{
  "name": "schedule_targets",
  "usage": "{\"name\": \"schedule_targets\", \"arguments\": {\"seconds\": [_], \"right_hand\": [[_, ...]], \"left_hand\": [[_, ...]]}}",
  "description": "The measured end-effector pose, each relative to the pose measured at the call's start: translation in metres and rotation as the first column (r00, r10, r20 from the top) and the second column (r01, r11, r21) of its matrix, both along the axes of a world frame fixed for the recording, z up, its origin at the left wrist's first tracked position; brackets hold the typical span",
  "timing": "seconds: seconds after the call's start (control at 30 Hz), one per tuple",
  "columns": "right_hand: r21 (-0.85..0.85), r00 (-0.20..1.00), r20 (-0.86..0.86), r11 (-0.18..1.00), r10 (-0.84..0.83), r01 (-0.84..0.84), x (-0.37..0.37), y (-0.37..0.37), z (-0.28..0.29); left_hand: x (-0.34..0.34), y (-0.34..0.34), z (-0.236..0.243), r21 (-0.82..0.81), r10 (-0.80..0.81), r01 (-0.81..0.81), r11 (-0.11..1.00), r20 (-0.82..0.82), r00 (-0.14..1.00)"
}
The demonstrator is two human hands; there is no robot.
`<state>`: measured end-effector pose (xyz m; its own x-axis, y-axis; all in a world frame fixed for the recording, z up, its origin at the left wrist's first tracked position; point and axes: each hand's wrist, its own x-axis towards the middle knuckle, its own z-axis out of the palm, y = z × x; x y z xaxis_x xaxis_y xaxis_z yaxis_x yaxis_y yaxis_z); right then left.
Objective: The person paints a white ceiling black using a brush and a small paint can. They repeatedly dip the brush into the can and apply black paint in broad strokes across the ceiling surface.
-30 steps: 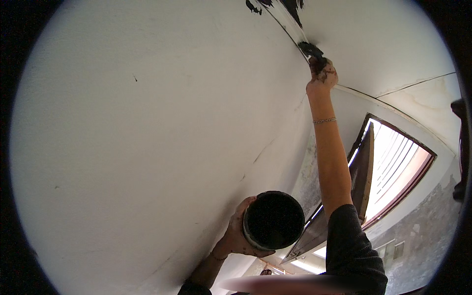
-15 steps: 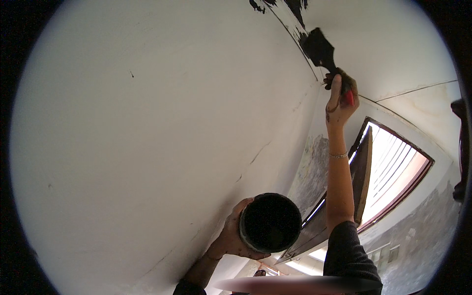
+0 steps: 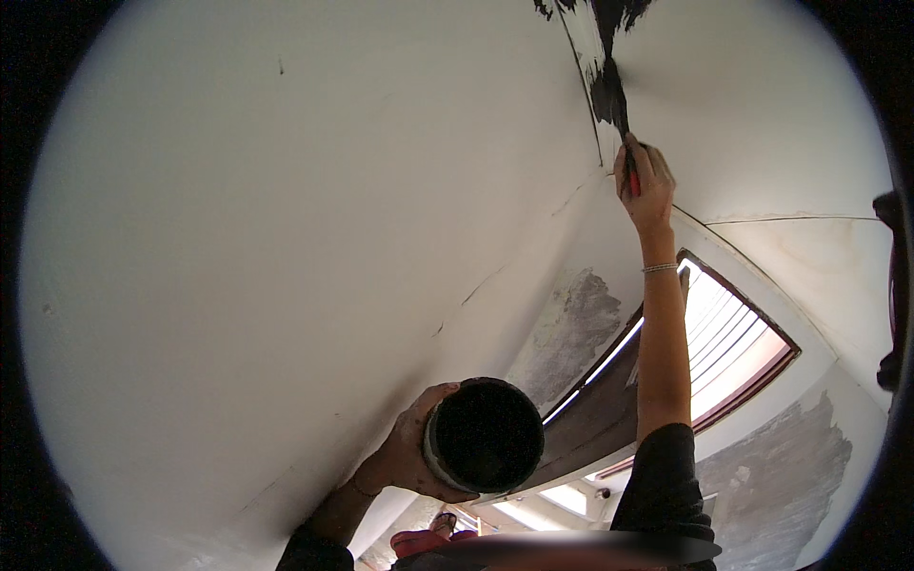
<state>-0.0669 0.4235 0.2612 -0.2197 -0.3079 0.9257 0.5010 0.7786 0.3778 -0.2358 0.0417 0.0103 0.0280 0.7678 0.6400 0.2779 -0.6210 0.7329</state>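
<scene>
Right hand [image 3: 647, 186] first, in the head view: its fingers are closed around the red handle of a flat-headed spreading tool [image 3: 608, 99], too dark to say whether brush or putty knife. Seen from that hand, the black head lies between eleven and twelve o'clock, and the tool's long axis runs the same way, roughly in line with the forearm. A ragged black smear [image 3: 615, 15] sits at twelve o'clock from the head, and a thin dark seam [image 3: 574, 46] passes just beside it at nine to ten o'clock, almost parallel to the axis. Whether the head presses on the pale panel, I cannot tell.

Left hand [image 3: 409, 452] grips a round pot [image 3: 433, 445] from its nine o'clock side, mouth facing the camera, contents too dark to make out. From the right hand, the pot lies well apart at seven o'clock; the barred window [image 3: 728, 324] is at five.
</scene>
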Motion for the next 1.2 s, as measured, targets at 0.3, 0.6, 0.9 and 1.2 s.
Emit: {"name": "schedule_targets", "arguments": {"seconds": [0.3, 0.6, 0.9, 1.2], "right_hand": [[-0.049, 0.997, -0.057, 0.998, 0.043, -0.046, 0.008, -0.013, -0.015], [0.235, 0.999, -0.01, 0.971, 0.04, -0.037, -0.017, -0.047, 0.032], [0.103, 1.0, -0.005, 0.995, 0.01, -0.01, -0.004, -0.045, 0.006], [0.354, 0.998, 0.061, 0.935, -0.009, -0.013, -0.024, -0.059, 0.053]], "left_hand": [[-0.004, 0.002, 0.0, 0.026, -0.01, 0.01, 1.0, -0.008, 1.0], [-0.005, 0.005, 0.003, 0.039, -0.007, 0.007, 0.999, -0.014, 1.0], [-0.005, -0.005, 0.001, 0.033, 0.003, -0.003, 0.999, -0.016, 1.0], [-0.003, -0.007, -0.002, 0.033, 0.02, -0.02, 0.999, -0.016, 1.0]]}}
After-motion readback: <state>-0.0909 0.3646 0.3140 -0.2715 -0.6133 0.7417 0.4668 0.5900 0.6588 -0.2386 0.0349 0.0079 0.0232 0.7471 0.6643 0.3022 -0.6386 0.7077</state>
